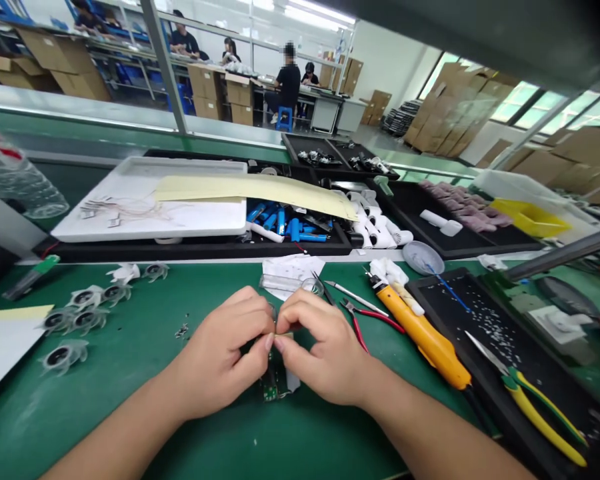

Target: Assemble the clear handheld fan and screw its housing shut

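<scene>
My left hand and my right hand meet thumb to thumb over the green mat, fingers pinched together. Between and under them sits a small green circuit board with a white part beside it; most of it is hidden by my fingers. Both hands grip this small assembly at its top. Just beyond my hands lies a clear plastic piece on white paper.
Several small grey fan impellers lie at the left. A yellow electric screwdriver, red cutters and yellow-handled pliers lie at the right. Black trays with blue and white parts stand behind. People sit at far benches.
</scene>
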`<state>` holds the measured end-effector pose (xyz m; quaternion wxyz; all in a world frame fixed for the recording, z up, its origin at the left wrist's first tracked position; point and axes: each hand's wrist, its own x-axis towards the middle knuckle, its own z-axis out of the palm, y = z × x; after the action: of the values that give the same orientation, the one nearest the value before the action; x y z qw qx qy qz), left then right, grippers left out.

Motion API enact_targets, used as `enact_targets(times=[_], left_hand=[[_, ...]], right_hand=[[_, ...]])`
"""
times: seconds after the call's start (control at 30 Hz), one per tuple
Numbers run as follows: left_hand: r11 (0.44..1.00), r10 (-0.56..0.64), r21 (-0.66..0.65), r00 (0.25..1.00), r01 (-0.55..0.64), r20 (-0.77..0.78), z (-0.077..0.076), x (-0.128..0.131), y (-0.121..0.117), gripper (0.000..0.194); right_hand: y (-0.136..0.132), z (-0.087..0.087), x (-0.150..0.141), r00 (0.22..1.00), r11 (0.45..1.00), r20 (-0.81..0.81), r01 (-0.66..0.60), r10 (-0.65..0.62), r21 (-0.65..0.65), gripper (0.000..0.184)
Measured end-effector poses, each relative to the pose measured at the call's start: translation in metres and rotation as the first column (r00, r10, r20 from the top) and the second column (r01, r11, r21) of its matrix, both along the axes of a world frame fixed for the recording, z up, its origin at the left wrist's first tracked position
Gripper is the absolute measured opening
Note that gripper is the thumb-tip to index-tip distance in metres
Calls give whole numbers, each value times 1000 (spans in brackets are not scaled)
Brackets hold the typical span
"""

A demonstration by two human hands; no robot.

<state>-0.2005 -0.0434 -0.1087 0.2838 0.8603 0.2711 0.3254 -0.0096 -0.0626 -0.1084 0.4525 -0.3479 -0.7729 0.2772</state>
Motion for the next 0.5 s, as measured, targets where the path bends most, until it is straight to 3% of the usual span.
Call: enact_targets(times=[0.17,0.27,0.4,0.5], left_hand=[[999,-6,-31,1000,7,12,3,-2,-2,23],[997,63,-39,998,-61,32,5,-5,-1,24],[983,164,-99,978,-152,127,5,-8,2,27],[953,210,-260,957,-155,201,4,-7,2,31]], right_hand=[[-4,-4,-6,999,998,-20,37,-36,51,9],[1,-4,1,978,976,-41,207,-204,64,17],[9,9,38,850,852,80,523,-520,-14,13],[-2,8,72,741,788,356,616,-569,-22,17]])
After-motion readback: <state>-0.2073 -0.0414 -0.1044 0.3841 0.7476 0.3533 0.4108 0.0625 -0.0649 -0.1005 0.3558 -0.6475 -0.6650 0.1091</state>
